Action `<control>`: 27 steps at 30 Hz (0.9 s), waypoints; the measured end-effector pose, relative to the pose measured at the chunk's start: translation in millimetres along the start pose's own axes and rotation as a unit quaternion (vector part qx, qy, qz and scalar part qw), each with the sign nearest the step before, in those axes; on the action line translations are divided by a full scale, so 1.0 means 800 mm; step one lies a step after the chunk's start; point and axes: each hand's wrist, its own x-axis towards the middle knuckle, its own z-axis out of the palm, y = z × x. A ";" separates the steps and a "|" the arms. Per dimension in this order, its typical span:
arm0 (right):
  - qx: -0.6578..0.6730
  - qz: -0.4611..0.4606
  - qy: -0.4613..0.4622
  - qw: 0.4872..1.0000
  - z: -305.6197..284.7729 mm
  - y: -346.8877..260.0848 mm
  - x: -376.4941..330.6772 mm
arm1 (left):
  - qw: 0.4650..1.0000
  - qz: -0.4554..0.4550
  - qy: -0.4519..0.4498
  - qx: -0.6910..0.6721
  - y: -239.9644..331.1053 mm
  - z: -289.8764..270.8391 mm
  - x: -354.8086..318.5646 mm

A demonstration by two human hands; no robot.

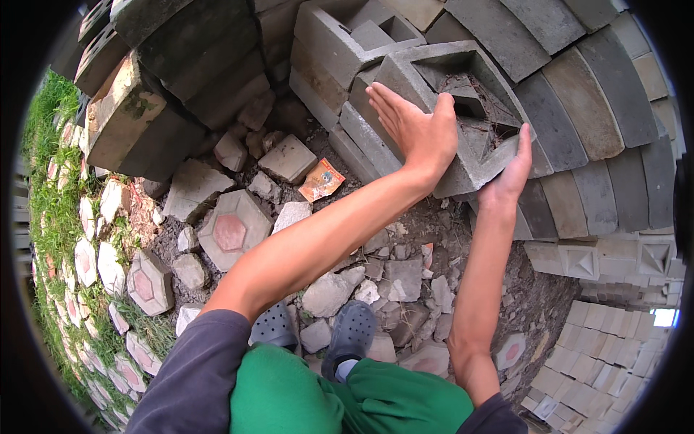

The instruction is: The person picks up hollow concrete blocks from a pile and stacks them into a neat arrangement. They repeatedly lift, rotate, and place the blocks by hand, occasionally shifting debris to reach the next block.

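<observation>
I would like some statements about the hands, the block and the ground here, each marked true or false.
1. Both hands touch the hollow block. True.
2. The left hand lies flat with fingers spread on the block. True.
3. The right hand holds the orange wrapper. False: the wrapper lies on the rubble, apart from both hands.
4. The person is barefoot. False: grey clogs are worn.
5. Hexagonal pavers lie on the ground. True.

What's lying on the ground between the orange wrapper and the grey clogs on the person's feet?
In the head view, broken concrete rubble on bare dirt fills the stretch between the orange wrapper and the grey clogs; the left forearm crosses above it.
</observation>
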 end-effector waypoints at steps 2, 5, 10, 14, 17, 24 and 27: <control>0.003 0.017 0.004 1.000 0.005 0.006 0.017 | 1.000 0.006 0.015 -0.004 0.003 0.005 0.014; -0.001 -0.001 0.010 1.000 0.009 0.010 0.046 | 1.000 -0.014 0.015 -0.009 0.014 0.013 0.034; -0.024 -0.014 0.024 0.999 0.022 0.014 0.067 | 0.999 -0.028 0.024 0.000 0.016 0.018 0.048; -0.020 -0.023 0.033 0.999 0.023 0.016 0.073 | 0.999 -0.017 0.043 -0.007 0.011 0.026 0.049; -0.009 -0.033 -0.006 0.999 0.017 0.020 0.075 | 0.999 -0.021 0.035 -0.006 0.012 0.023 0.051; 0.025 -0.030 0.013 0.999 0.027 0.027 0.078 | 0.999 -0.040 0.024 -0.016 0.016 0.016 0.063; 0.050 0.003 -0.014 0.999 0.016 0.030 0.099 | 0.998 -0.048 0.045 0.002 0.015 0.018 0.065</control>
